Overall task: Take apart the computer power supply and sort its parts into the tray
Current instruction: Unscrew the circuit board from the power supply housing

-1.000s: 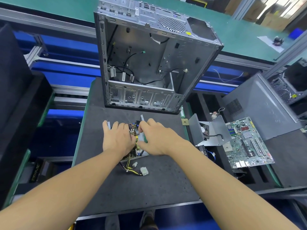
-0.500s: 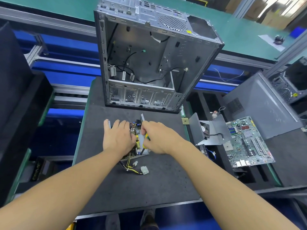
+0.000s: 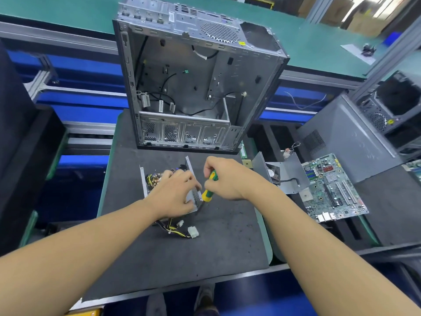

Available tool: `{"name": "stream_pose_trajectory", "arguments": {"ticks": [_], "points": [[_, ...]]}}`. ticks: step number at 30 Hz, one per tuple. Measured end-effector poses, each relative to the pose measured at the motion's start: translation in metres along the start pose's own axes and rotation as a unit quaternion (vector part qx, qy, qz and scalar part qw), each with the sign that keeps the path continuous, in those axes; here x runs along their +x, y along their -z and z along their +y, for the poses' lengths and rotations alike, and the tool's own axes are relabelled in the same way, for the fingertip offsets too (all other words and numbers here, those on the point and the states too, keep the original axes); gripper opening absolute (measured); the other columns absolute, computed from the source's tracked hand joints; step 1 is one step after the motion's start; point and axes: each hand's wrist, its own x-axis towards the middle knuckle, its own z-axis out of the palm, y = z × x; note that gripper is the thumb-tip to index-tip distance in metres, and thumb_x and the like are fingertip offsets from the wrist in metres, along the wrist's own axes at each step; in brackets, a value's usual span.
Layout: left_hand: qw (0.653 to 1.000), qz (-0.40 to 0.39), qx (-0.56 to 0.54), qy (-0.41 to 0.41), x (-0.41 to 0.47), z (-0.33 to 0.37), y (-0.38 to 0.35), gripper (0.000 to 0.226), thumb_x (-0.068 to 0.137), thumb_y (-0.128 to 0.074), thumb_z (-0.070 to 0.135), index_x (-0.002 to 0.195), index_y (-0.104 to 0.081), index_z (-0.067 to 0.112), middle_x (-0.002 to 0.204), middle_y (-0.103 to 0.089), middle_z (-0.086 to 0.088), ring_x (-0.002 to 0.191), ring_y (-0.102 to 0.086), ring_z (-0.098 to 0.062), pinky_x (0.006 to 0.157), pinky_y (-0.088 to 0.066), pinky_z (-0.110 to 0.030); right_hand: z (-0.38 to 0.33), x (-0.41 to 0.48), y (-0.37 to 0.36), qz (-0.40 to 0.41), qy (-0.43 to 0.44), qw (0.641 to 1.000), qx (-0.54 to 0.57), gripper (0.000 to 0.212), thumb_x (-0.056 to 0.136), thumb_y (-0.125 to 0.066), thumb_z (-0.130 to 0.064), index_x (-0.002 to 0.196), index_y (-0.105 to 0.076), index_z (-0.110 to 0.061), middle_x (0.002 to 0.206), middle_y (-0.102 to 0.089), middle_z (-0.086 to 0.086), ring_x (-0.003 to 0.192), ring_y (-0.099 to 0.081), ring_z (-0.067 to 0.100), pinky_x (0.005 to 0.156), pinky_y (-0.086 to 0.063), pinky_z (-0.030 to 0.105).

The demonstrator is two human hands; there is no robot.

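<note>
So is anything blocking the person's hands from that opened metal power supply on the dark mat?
Nothing visible. The left hand holds the open silver power supply box, and the right hand grips a green-and-yellow screwdriver at its right edge.

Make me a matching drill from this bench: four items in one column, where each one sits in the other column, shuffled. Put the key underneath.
Items
1. screwdriver
2. power supply
3. motherboard
4. computer case

Places
A. standing open at the far end of the mat
B. gripped in the right hand
C. lying flat, off to the right of the mat
D. on the mat, held by the left hand

Pairs: 1-B, 2-D, 3-C, 4-A
</note>
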Motion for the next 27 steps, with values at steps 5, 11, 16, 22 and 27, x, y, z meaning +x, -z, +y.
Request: {"name": "stream_pose_trajectory", "arguments": {"ticks": [5,11,16,22,27], "points": [[0.992,-0.091,0.030,-0.084,0.010,0.007,0.010,0.055,0.074,-0.052,0.069,0.113,-0.061,0.031,0.107,-0.047,0.011,0.096,-0.048,-0.014,0.081,-0.034,-0.032,0.007,-0.006,0.012,0.063,-0.021,0.996,0.053,0.012,0.082,-0.061,-0.027,0.087,-0.050,-0.025,0.080,-0.056,-0.007,0.066,-0.051,0.015,0.055,-0.040,0.030],[0.985,-0.172,0.012,-0.017,0.020,0.019,0.014,0.043,0.088,-0.063,0.059,0.119,-0.062,0.030,0.114,-0.049,0.009,0.099,-0.059,-0.017,0.067,-0.042,-0.031,0.018,-0.019,0.024,0.106,-0.043,0.990,0.077,0.009,0.078,-0.058,-0.029,0.082,-0.051,-0.025,0.078,-0.059,-0.006,0.062,-0.051,0.015,0.057,-0.048,0.034],[0.983,-0.181,-0.014,-0.011,0.032,0.032,0.016,0.028,0.095,-0.061,0.047,0.107,-0.071,0.023,0.107,-0.058,0.003,0.100,-0.060,-0.020,0.082,-0.051,-0.038,0.027,-0.031,0.034,0.129,-0.048,0.986,0.094,0.009,0.078,-0.059,-0.028,0.080,-0.050,-0.026,0.077,-0.059,-0.006,0.061,-0.051,0.014,0.055,-0.046,0.030],[0.987,-0.150,-0.054,-0.030,0.046,0.054,0.014,0.020,0.096,-0.055,0.034,0.090,-0.064,0.018,0.089,-0.055,0.006,0.084,-0.057,-0.018,0.076,-0.051,-0.036,0.046,-0.052,0.051,0.159,-0.065,0.980,0.102,0.009,0.081,-0.060,-0.026,0.083,-0.052,-0.022,0.078,-0.058,-0.003,0.060,-0.049,0.016,0.052,-0.042,0.028],[0.976,-0.171,-0.122,0.060,0.073,0.089,0.000,0.024,0.097,-0.047,0.027,0.080,-0.062,0.016,0.079,-0.065,0.001,0.077,-0.058,-0.021,0.075,-0.053,-0.036,0.079,-0.077,0.061,0.208,-0.115,0.968,0.075,0.013,0.085,-0.060,-0.025,0.086,-0.049,-0.018,0.075,-0.059,-0.004,0.060,-0.052,0.015,0.054,-0.040,0.030]]}}
